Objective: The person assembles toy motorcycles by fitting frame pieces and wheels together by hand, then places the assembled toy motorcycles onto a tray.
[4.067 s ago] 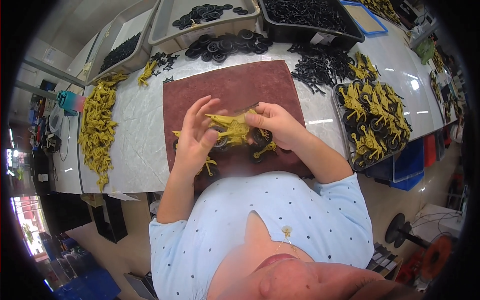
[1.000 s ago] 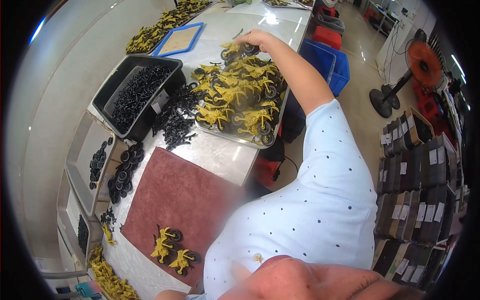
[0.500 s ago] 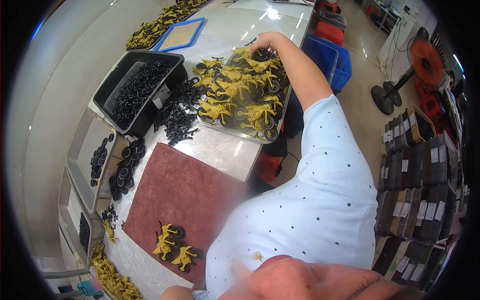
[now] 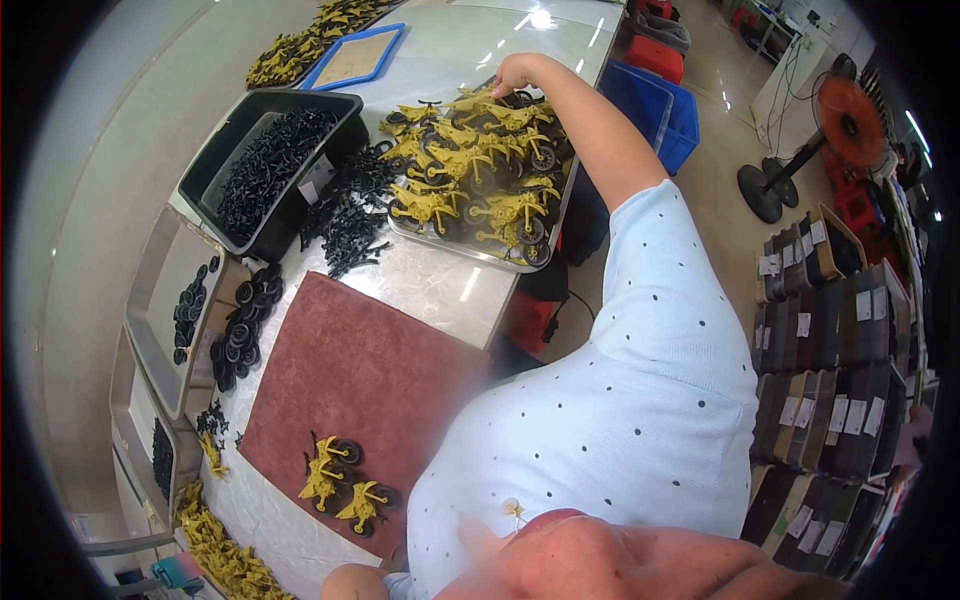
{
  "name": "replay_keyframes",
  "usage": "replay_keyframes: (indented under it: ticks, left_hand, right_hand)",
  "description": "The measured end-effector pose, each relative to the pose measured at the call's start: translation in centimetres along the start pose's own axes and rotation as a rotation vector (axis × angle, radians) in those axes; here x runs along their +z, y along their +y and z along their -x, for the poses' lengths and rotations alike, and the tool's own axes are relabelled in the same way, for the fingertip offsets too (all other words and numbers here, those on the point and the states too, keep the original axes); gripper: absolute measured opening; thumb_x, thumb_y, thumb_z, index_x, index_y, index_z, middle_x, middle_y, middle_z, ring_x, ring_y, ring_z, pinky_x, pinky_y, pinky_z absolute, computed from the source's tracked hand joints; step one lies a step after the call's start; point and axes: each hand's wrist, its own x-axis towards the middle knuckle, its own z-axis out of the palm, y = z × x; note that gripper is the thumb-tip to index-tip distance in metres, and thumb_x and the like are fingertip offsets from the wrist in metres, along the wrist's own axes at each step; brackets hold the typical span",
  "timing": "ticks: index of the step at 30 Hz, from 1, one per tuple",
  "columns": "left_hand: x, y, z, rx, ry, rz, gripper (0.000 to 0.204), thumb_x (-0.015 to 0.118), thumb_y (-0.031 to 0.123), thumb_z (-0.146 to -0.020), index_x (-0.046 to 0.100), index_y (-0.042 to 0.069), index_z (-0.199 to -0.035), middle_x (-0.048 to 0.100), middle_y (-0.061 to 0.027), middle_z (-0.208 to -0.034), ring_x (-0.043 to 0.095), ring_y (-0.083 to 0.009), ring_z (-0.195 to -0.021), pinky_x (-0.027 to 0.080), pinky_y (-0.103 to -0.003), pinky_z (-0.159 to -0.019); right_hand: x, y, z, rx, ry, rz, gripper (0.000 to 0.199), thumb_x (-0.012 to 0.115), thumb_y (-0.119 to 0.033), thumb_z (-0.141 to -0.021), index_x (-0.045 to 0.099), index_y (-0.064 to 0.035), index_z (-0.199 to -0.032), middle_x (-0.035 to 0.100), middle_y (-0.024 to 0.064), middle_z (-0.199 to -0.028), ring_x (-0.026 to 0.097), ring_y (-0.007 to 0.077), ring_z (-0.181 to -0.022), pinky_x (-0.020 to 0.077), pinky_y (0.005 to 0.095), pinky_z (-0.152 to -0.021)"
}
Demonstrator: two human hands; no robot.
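Note:
My right hand (image 4: 515, 75) reaches to the far edge of a tray (image 4: 470, 256) heaped with yellow toy motorcycles (image 4: 455, 165) on black wheels. Its fingertips are pinched together on a yellow toy motorcycle (image 4: 478, 101) at the back of the heap; the hand partly hides it. Of my left arm only a bit of bare skin (image 4: 352, 583) shows at the lower edge, and the left hand is out of view. Closer to me, several assembled toy motorcycles (image 4: 328, 474) lie on a dark red cloth (image 4: 350, 370).
A black bin (image 4: 345, 107) holds small black parts, with more black parts (image 4: 350, 220) spilled beside it. Black wheels (image 4: 240, 335) lie by a grey tray (image 4: 150, 300). Yellow parts (image 4: 225, 550) pile at lower left. A blue-rimmed tray (image 4: 385, 62) lies farther back; a fan (image 4: 845, 120) stands right.
My right hand has shifted slightly left at the far edge of the tray, and its fingers have drawn together. The whole view has moved a little. The motorcycles on the cloth stay put.

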Motion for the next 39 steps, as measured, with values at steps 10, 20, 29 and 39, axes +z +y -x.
replay_keyframes:
  ticks: [10,20,29,39]
  left_hand:
    - [-0.2,-0.4,0.8,0.007,0.062,0.058,0.057,0.047,0.049,-0.092,0.039,0.013,-0.135,0.036,-0.02,-0.135,0.042,-0.0369,-0.124,0.038,-0.058,-0.095]
    - [-1.2,-0.3,1.9,0.004,0.125,0.076,0.055,0.044,0.05,-0.093,0.039,0.014,-0.135,0.038,-0.0194,-0.133,0.043,-0.0364,-0.123,0.038,-0.058,-0.094]
    - [-5.2,0.1,5.8,-0.078,0.218,-0.021,0.054,0.041,0.051,-0.094,0.038,0.015,-0.135,0.04,-0.0188,-0.131,0.044,-0.0359,-0.122,0.039,-0.058,-0.093]
    - [-11.0,2.5,12.2,-0.289,0.318,-0.262,0.054,0.038,0.052,-0.095,0.038,0.016,-0.134,0.041,-0.0182,-0.129,0.044,-0.0353,-0.121,0.04,-0.059,-0.091]
  right_hand:
    - [-1.6,-5.9,4.8,0.186,0.465,-0.167,0.053,0.073,-0.048,-0.079,0.066,-0.0161,-0.12,0.054,0.0177,-0.131,0.052,0.0374,-0.118,0.0396,0.0558,-0.097]
    - [2.5,-21.3,18.5,-0.69,0.51,-0.196,0.031,0.071,-0.034,-0.082,0.068,-0.0204,-0.11,0.049,0.0141,-0.133,0.051,0.0318,-0.12,0.0408,0.0466,-0.1]
    - [9.3,-30.8,22.4,-1.084,0.229,-0.248,0.03,0.07,-0.028,-0.082,0.069,-0.0164,-0.109,0.05,0.0147,-0.129,0.049,0.0346,-0.119,0.0395,0.0521,-0.093]
    - [12.9,-35.3,22.3,-1.109,0.176,-0.367,0.021,0.06,-0.01,-0.088,0.066,-0.0055,-0.107,0.06,0.016,-0.119,0.056,0.0326,-0.114,0.0454,0.0379,-0.096]
